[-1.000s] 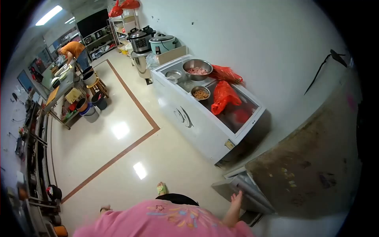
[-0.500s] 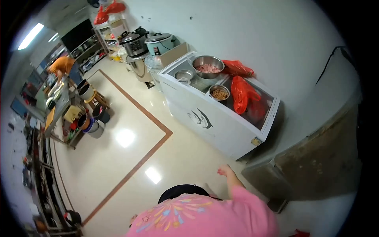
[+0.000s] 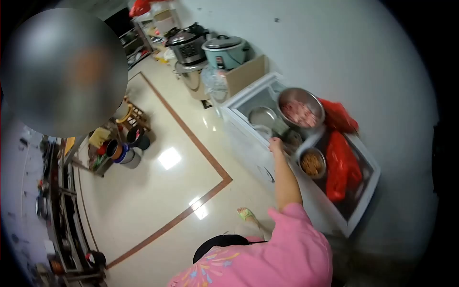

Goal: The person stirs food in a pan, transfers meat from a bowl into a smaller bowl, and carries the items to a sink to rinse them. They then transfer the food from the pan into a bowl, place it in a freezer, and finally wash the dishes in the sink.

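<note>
My right hand [image 3: 275, 144] is at the front edge of the white chest freezer [image 3: 356, 217], its fingers closed; what they grip is too small to make out. A small metal bowl [image 3: 262, 116] lies just beyond it on the glass top. Further back is a large metal bowl of pink raw meat [image 3: 299, 112]. To the right of my hand stands a small bowl of brown pieces [image 3: 311, 163], beside a red plastic bag [image 3: 339, 167]. Another red bag [image 3: 338, 116] touches the large bowl. My left hand is out of view.
A green rice cooker [image 3: 224, 50], a dark pressure cooker [image 3: 187, 45] and a cardboard box [image 3: 248, 71] stand beyond the freezer. Buckets [image 3: 128, 155] and a wooden stool [image 3: 136, 117] are at the left. A blurred grey disc [image 3: 62, 71] covers the upper left.
My right hand has moved forward from beside my body to the freezer's edge. The freezer appears nearer. The blurred disc has come into view, covering the place of the person in orange.
</note>
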Tool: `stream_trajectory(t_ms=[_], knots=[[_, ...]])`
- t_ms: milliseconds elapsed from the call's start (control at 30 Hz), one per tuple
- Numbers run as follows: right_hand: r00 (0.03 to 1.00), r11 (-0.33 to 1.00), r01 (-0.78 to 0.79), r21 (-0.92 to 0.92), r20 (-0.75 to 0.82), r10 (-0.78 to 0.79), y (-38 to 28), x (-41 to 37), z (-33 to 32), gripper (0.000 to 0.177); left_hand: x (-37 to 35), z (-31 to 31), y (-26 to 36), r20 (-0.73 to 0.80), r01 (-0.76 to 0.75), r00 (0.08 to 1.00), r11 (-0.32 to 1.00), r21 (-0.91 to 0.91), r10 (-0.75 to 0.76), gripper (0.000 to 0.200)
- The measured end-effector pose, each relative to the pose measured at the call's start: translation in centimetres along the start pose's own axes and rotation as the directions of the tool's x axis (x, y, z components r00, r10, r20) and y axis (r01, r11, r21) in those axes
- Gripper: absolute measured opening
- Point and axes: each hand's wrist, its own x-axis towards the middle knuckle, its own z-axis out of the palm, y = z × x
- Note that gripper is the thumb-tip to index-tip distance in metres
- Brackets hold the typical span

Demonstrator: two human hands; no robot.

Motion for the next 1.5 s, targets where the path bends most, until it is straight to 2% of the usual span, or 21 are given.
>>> stream_trajectory(t_ms=[67, 167, 267, 300, 367, 433, 500, 533, 567, 633, 667, 767, 800, 967, 1033, 1167, 1267, 1300, 1333, 1400, 1500], knots=[[0.931, 0.928, -0.364, 0.076, 0.058, 0.361, -7.3, 0.7, -1.5, 0.044, -1.2, 1.0, 0.6, -0.034, 0.036, 0.999, 0.999, -0.041, -0.037, 0.037], [0.872, 0.864, -0.487, 0.127, 0.122, 0.474, -9.1, 3.8, 0.6, 0.060, -4.6, 3.8, -0.6, -0.093, 0.072, 0.992, 0.991, -0.114, -0.082, 0.037], [0.821, 0.808, -0.548, 0.215, -0.043, 0.569, -5.6, 9.1, 3.2, 0.016, -9.1, 7.8, -1.7, -0.152, 0.094, 0.981, 0.980, -0.176, -0.122, 0.036], [0.841, 0.843, -0.451, 0.294, -0.177, 0.512, -6.5, 8.5, 3.6, 0.018, -10.4, 8.6, -1.7, -0.179, 0.098, 0.975, 0.975, -0.197, -0.134, 0.036], [0.939, 0.944, -0.308, -0.117, -0.194, 0.282, -9.7, 8.0, 3.5, 0.022, -11.9, 9.9, -0.5, -0.222, 0.104, 0.960, 0.955, -0.278, -0.170, 0.036], [0.925, 0.970, 0.165, -0.181, -0.314, -0.216, -14.8, 3.0, 5.6, 0.021, -12.9, 8.1, 2.4, -0.327, 0.071, 0.922, 0.920, -0.385, -0.208, 0.030], [0.939, 0.937, 0.343, -0.071, 0.044, -0.340, -17.3, -1.2, 8.9, 0.018, -13.3, 7.2, 4.8, -0.399, -0.040, 0.896, 0.860, -0.509, -0.195, 0.029], [0.850, 0.869, 0.486, 0.094, 0.182, -0.495, -16.0, -2.8, 13.2, 0.022, -13.2, 6.7, 5.9, -0.455, -0.145, 0.873, 0.797, -0.586, -0.176, 0.028], [0.806, 0.925, 0.375, 0.063, 0.471, -0.359, -16.0, -6.2, 16.9, 0.024, -13.1, 5.9, 7.2, -0.460, -0.223, 0.875, 0.717, -0.660, -0.151, 0.028], [0.484, 0.922, 0.229, 0.312, 0.785, -0.386, -16.0, -17.0, 24.6, 0.037, -12.4, 3.3, 9.4, -0.469, -0.356, 0.882, 0.595, -0.720, -0.040, 0.029], [0.255, 0.911, 0.351, 0.217, 0.914, -0.316, -23.1, -26.3, 22.8, 0.040, -11.7, 2.0, 10.0, -0.470, -0.410, 0.882, 0.551, -0.727, 0.035, 0.029], [-0.332, 0.758, 0.477, 0.445, 0.890, -0.313, -28.4, -44.8, 24.1, 0.033, -13.0, -4.3, 11.6, -0.444, -0.476, 0.877, 0.215, -0.852, 0.181, 0.041], [-0.460, 0.674, 0.493, 0.551, 0.822, -0.336, -28.5, -49.6, 25.6, 0.031, -12.8, -6.3, 10.5, -0.460, -0.492, 0.871, 0.287, -0.822, 0.174, 0.039], [-0.672, 0.852, 0.321, 0.413, 0.733, -0.103, -32.8, -64.6, 29.2, 0.030, -10.6, -13.5, -0.6, -0.622, -0.556, 0.783, 0.424, -0.715, -0.023, 0.036], [-0.698, 0.922, 0.190, 0.338, 0.706, -0.115, -32.2, -66.7, 32.5, 0.031, -10.8, -16.5, -4.1, -0.547, -0.552, 0.828, -0.001, -0.834, -0.124, 0.031], [-0.561, 0.729, 0.661, 0.179, 0.763, 0.321, -25.3, -64.3, 43.3, 0.022, -7.9, -20.1, -12.6, -0.529, -0.602, 0.799, -0.362, -0.712, -0.288, 0.031], [-0.185, 0.586, 0.803, -0.108, 0.889, 0.418, -17.5, -56.4, 49.7, 0.017, -5.2, -21.8, -17.9, -0.483, -0.639, 0.767, -0.446, -0.626, -0.422, 0.035], [-0.603, 0.231, 0.798, 0.557, 0.721, 0.341, -15.2, -51.0, 52.1, 0.024, -4.2, -22.5, -19.8, -0.456, -0.660, 0.751, -0.500, -0.561, -0.478, 0.036], [-0.536, 0.048, 0.831, 0.554, 0.775, 0.335, -12.8, -47.5, 54.3, 0.023, -3.0, -23.2, -22.0, -0.455, -0.663, 0.747, -0.492, -0.564, -0.485, 0.036], [-0.290, -0.010, 0.951, 0.309, 0.901, 0.324, -13.1, -49.1, 56.0, 0.021, -0.4, -23.8, -27.7, -0.288, -0.631, 0.754, -0.529, -0.567, -0.590, 0.038], [-0.203, -0.013, 0.977, 0.213, 0.947, 0.247, -14.1, -55.2, 62.2, 0.018, 3.5, -20.3, -38.0, -0.157, -0.729, 0.642, -0.535, -0.427, -0.751, 0.040]])
